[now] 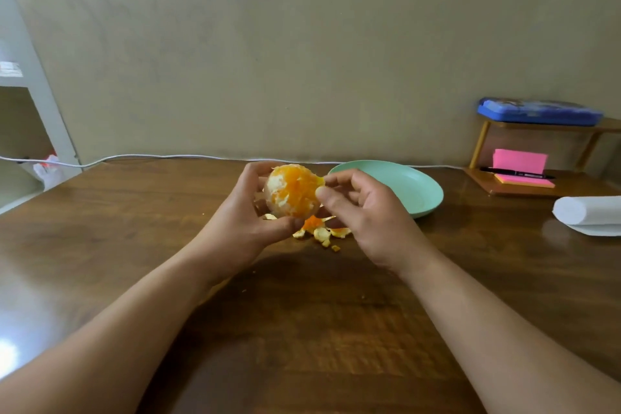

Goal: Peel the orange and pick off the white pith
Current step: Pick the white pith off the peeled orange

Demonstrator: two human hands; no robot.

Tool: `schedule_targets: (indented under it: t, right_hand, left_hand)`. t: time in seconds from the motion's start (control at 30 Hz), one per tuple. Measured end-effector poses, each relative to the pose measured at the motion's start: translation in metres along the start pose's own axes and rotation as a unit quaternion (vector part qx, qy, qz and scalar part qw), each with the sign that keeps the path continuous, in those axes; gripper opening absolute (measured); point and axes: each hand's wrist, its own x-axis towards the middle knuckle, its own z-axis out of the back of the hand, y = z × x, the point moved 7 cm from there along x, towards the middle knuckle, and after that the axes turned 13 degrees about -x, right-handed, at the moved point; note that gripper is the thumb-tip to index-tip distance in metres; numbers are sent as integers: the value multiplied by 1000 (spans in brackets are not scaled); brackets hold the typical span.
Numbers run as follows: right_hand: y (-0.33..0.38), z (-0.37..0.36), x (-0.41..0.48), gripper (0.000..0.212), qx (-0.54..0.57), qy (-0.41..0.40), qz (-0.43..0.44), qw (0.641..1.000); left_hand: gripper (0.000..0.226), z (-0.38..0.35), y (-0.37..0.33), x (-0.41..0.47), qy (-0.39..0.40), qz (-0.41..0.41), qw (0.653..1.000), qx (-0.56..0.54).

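My left hand (247,212) grips a peeled orange (293,190) above the wooden table, fingers curled round its left and far side, thumb under it. The fruit shows orange flesh with white pith patches on its left and lower parts. My right hand (361,208) is at the orange's right side, thumb and forefinger tips curled together against the fruit's upper right edge; what they pinch is too small to tell. Several torn peel pieces (321,232) lie on the table just below the hands.
A mint-green plate (420,191) sits just behind my right hand. A white paper roll (588,212) lies at the right edge. A small wooden shelf (537,178) at the back right holds pink sticky notes, a pen and a blue case. A white cable runs along the wall.
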Motion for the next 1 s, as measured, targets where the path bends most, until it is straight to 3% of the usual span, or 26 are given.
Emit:
schedule_targets:
  t: [0.2, 0.5, 0.8, 1.0]
  right_hand:
    - [-3, 8, 3, 13, -46, -39, -15, 998]
    - [-10, 1, 4, 6, 8, -24, -36, 999]
    - [-9, 0, 1, 8, -31, -15, -39, 999]
    - [-11, 0, 0, 6, -13, -7, -34, 999]
  left_hand:
    - [80, -7, -5, 0, 28, -24, 997, 68]
    - [103, -15, -12, -2, 4, -69, 990, 120]
    - [91, -17, -12, -4, -4, -99, 984, 145]
    - [83, -15, -8, -2, 18, -60, 994, 95]
